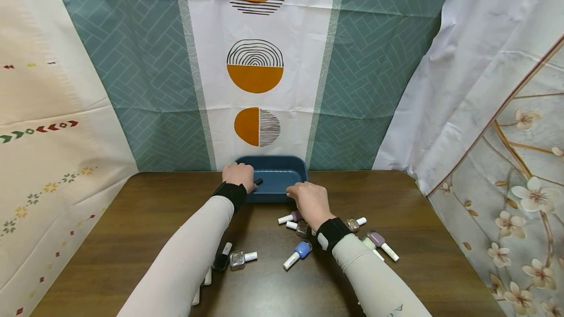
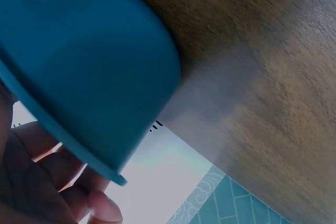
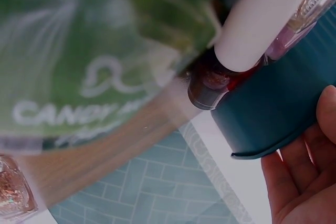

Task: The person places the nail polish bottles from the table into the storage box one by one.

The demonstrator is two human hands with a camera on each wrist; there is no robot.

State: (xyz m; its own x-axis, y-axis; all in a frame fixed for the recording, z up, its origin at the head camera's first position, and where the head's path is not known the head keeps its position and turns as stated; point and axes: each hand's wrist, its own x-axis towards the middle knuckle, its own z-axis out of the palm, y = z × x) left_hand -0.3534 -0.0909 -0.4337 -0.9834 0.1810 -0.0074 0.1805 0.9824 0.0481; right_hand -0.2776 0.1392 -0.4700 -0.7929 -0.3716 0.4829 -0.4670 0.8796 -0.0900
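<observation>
A dark blue tray (image 1: pixel 276 198) sits at the table's back edge. On its left side, my left hand (image 1: pixel 238 176) holds the rim; the left wrist view shows its fingers (image 2: pixel 68 174) curled at the lip of the tray (image 2: pixel 105 72). A small black object (image 1: pixel 258 181) shows beside that hand, over the tray. My right hand (image 1: pixel 310 202) is at the tray's front right corner. In the right wrist view its thumb and fingers (image 3: pixel 299 169) are around the rim of the tray (image 3: pixel 262 114). Bottles near that wrist include a dark red one (image 3: pixel 210 85).
Nail polish bottles lie on the table (image 1: pixel 145 219): a blue one (image 1: pixel 303 248) in front of the tray, a glittery grey one (image 1: pixel 237 260) and a black one (image 1: pixel 221 262) by my left forearm, a mauve one (image 1: pixel 376 238) by my right. A patterned curtain (image 1: pixel 370 111) hangs behind.
</observation>
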